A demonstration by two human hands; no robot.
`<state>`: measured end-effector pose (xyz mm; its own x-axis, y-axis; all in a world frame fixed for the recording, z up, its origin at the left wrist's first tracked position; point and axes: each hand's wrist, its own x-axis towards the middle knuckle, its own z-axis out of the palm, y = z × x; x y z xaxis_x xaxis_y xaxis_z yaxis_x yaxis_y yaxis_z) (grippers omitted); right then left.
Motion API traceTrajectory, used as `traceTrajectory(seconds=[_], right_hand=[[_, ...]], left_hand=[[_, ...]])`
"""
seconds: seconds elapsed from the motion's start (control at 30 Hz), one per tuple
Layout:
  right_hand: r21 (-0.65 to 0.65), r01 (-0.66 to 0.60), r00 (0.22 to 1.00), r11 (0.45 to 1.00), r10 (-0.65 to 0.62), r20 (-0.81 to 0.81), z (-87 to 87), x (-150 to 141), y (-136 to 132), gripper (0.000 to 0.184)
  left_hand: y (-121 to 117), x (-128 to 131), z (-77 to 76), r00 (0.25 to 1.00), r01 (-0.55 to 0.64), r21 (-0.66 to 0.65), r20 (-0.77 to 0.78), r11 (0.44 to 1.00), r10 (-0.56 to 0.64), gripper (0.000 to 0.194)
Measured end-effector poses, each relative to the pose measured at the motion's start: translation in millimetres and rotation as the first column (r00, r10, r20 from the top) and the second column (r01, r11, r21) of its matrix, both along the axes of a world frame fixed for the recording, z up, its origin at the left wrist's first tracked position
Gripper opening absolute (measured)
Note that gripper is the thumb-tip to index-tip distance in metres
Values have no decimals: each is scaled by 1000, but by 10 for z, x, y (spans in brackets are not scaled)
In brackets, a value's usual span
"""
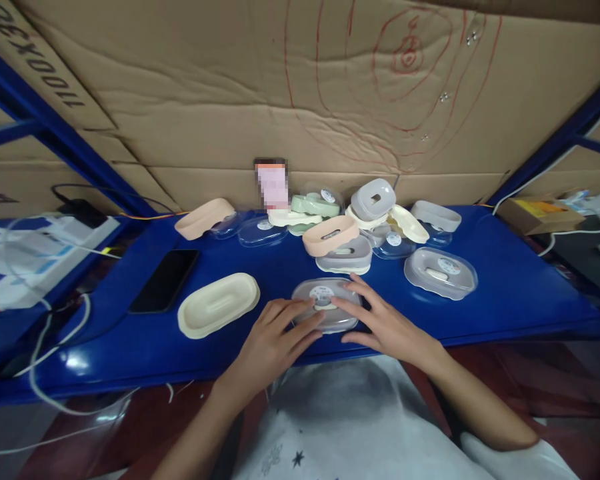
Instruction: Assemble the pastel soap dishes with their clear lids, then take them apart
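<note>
The left hand and right hand rest outstretched, unclenched fingers on a lidded case near the tabletop's front edge, seemingly almost complete; another covered case looks finished, while a peach base and clear lid appear unjoined.

My desk is blue. I have a translucent grey lidded box with a white label, beside a cream tray. My pale shirt shows dark stars; red rings pattern the brown cardboard.
</note>
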<state>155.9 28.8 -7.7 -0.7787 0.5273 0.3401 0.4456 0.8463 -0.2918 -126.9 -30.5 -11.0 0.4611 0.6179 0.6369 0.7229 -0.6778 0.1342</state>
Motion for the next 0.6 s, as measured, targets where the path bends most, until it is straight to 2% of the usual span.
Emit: traceTrajectory(seconds=[0.13, 0.23, 0.3, 0.33, 0.4, 0.43, 0.5, 0.6], right_hand=[[-2, 6, 1000, 1000, -6, 5, 37, 4, -18, 66], [61, -5, 999, 998, 2, 42, 120, 171, 58, 70], [143, 133, 989, 981, -141, 46, 150, 409, 135, 70], [197, 259, 962, 946, -270, 31, 145, 560, 167, 68], [296, 499, 854, 815, -520, -10, 87, 885, 201, 59], [327, 572, 800, 752, -599, -22, 39, 1044, 201, 56], [352, 648, 731, 675, -681, -40, -68, 1327, 185, 52], [339, 719, 665, 607, -743, -80, -175, 1646, 219, 52]], left_hand=[[-38, 11, 4, 1000, 19, -80, -21, 997, -21, 38], [-31, 21, 6, 1000, 13, -152, 7, 988, -12, 38], [-10, 19, 4, 999, 24, -204, 30, 979, -18, 37], [1, 17, 1, 999, 29, -225, 42, 974, -20, 37], [20, 14, -8, 998, 27, -238, 64, 971, -12, 39], [27, 14, -12, 997, 22, -234, 72, 972, -5, 42], [36, 18, -17, 996, 15, -228, 88, 974, 5, 48], [39, 19, -13, 995, 20, -223, 97, 975, 2, 49]])
